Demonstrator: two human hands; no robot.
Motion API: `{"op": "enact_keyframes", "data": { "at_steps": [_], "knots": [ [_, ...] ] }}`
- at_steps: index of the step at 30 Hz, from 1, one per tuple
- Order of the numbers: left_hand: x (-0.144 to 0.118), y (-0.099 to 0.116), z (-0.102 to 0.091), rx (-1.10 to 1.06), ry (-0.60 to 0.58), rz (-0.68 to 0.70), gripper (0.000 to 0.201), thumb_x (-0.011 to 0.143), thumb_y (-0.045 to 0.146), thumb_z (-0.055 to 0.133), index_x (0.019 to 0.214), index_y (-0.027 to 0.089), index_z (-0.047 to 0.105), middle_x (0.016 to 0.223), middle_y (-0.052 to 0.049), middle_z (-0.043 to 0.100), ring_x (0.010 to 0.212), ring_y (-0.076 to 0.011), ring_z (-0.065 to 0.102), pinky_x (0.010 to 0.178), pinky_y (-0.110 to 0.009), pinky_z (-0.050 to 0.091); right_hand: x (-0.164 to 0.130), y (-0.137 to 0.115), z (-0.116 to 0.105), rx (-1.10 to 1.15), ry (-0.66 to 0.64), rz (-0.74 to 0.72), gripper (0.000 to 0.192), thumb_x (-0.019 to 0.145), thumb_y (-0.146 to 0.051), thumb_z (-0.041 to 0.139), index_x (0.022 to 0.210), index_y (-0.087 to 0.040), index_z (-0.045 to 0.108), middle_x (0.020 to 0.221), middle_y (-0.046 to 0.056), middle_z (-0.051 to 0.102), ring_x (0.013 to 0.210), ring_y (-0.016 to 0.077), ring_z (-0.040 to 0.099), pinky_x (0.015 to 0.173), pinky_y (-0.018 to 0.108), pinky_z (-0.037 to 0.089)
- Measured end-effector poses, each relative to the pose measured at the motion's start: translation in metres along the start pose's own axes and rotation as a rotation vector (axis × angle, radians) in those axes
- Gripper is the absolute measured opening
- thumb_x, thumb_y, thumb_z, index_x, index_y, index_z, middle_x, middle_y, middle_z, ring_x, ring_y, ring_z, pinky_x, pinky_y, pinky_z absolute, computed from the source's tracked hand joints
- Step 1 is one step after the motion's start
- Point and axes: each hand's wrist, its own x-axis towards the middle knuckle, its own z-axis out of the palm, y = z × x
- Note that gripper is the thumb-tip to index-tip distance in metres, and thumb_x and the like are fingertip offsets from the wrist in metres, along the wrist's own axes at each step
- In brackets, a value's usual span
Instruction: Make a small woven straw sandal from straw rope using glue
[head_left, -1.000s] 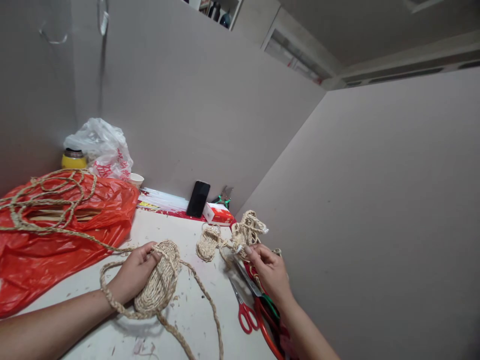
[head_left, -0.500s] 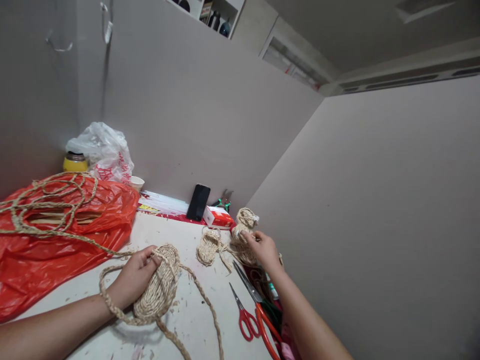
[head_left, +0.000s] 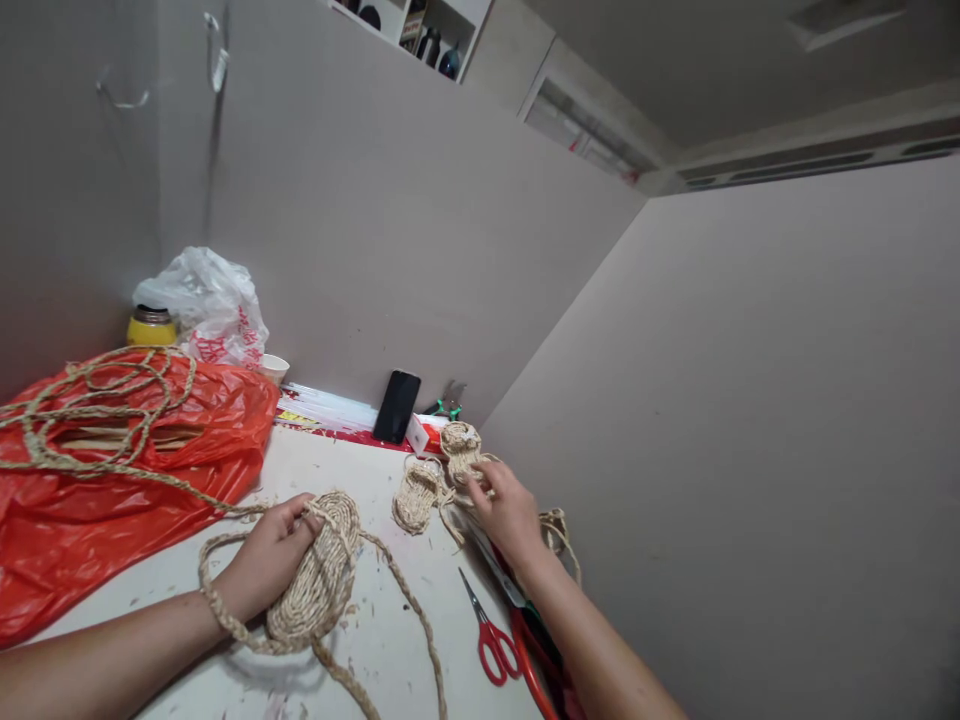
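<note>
Your left hand rests on the large oval woven straw sole at the near part of the white table — the fingers curl over its upper edge and grip it. Your right hand closes on a small woven straw sandal near the black phone. Another small straw sandal lies just beside it. The red-handled scissors lie below your right wrist — apart from the hand.

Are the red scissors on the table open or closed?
Open. The red-handled scissors lie flat on the white table with their two blades spread apart in a narrow V, beside the right hand.
</note>
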Motion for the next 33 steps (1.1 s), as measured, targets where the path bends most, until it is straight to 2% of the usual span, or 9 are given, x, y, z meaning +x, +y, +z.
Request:
{"op": "enact_keyframes", "data": {
  "at_steps": [8,11,13,17,20,25,28,30,33],
  "knots": [
    [0.0,-0.001,0.0,-0.026,0.026,0.018,0.027,0.074,0.045,0.057,0.079,0.018,0.056,0.063,0.003,0.054,0.063,-0.0164,0.05,0.062,-0.025,0.04,0.006,-0.018,0.04,0.16,-0.169,-0.051,0.029,0.087,-0.031,0.059,0.11,-0.016,0.059,0.108,0.008,0.063,0.089,0.02,0.062,0.079,0.038,0.051],
    [0.0,-0.003,0.001,-0.024,0.053,0.007,0.028,0.073,0.047,0.056,0.075,0.019,0.056,0.061,0.003,0.054,0.063,-0.0169,0.051,0.06,-0.024,0.04,0.01,-0.017,0.043,0.212,-0.197,-0.041,0.022,0.09,-0.031,0.056,0.104,-0.015,0.06,0.099,0.005,0.064,0.081,0.0165,0.063,0.071,0.035,0.053],
    [0.001,-0.003,0.001,-0.013,0.069,0.009,0.028,0.072,0.047,0.056,0.075,0.019,0.056,0.061,0.003,0.054,0.066,-0.0178,0.051,0.06,-0.024,0.04,0.014,-0.014,0.033,0.238,-0.187,-0.03,0.02,0.09,-0.031,0.056,0.102,-0.014,0.06,0.093,0.003,0.064,0.074,0.0144,0.063,0.066,0.032,0.053],
    [0.001,-0.001,0.001,-0.006,0.061,0.031,0.028,0.074,0.046,0.055,0.076,0.018,0.055,0.065,0.002,0.055,0.068,-0.0178,0.052,0.065,-0.026,0.04,0.033,0.002,-0.006,0.23,-0.089,0.04,0.017,0.09,-0.028,0.055,0.102,-0.016,0.06,0.085,0.001,0.065,0.067,0.013,0.062,0.065,0.03,0.053],
    [0.001,0.0,0.001,-0.024,0.045,0.026,0.027,0.073,0.044,0.056,0.078,0.018,0.055,0.066,0.002,0.056,0.067,-0.0169,0.051,0.066,-0.026,0.04,0.054,0.019,-0.032,0.156,-0.001,0.112,0.023,0.091,-0.03,0.055,0.108,-0.015,0.058,0.1,0.005,0.063,0.079,0.016,0.063,0.069,0.034,0.054],
    [-0.002,0.003,0.001,-0.03,0.051,0.027,0.027,0.074,0.044,0.055,0.073,0.018,0.053,0.061,0.004,0.051,0.06,-0.0142,0.046,0.062,-0.025,0.037,0.068,0.027,-0.037,0.06,0.055,0.166,0.024,0.086,-0.027,0.06,0.106,-0.014,0.06,0.107,0.01,0.062,0.092,0.0226,0.061,0.081,0.044,0.049],
    [-0.002,0.002,0.002,-0.06,0.055,0.041,0.028,0.073,0.045,0.056,0.07,0.018,0.053,0.061,0.004,0.051,0.062,-0.0149,0.047,0.063,-0.025,0.037,0.054,0.009,-0.027,0.072,0.099,0.14,0.033,0.08,-0.025,0.058,0.112,-0.014,0.06,0.12,0.019,0.057,0.1,0.0321,0.058,0.088,0.053,0.041],
    [-0.001,-0.002,0.003,-0.079,0.042,0.063,0.027,0.074,0.044,0.057,0.073,0.017,0.055,0.064,0.002,0.054,0.065,-0.0157,0.049,0.064,-0.026,0.038,0.038,-0.014,-0.022,0.115,0.123,0.07,0.039,0.082,-0.028,0.051,0.119,-0.018,0.056,0.131,0.017,0.05,0.108,0.0331,0.054,0.094,0.053,0.036],
    [0.001,-0.006,0.003,-0.104,0.039,0.068,0.026,0.077,0.043,0.055,0.075,0.016,0.056,0.066,0.001,0.056,0.064,-0.0154,0.05,0.064,-0.026,0.039,0.009,-0.063,-0.019,0.235,0.055,-0.094,0.032,0.084,-0.034,0.048,0.11,-0.021,0.061,0.118,0.012,0.061,0.105,0.0289,0.057,0.093,0.043,0.041]
  ]
}}
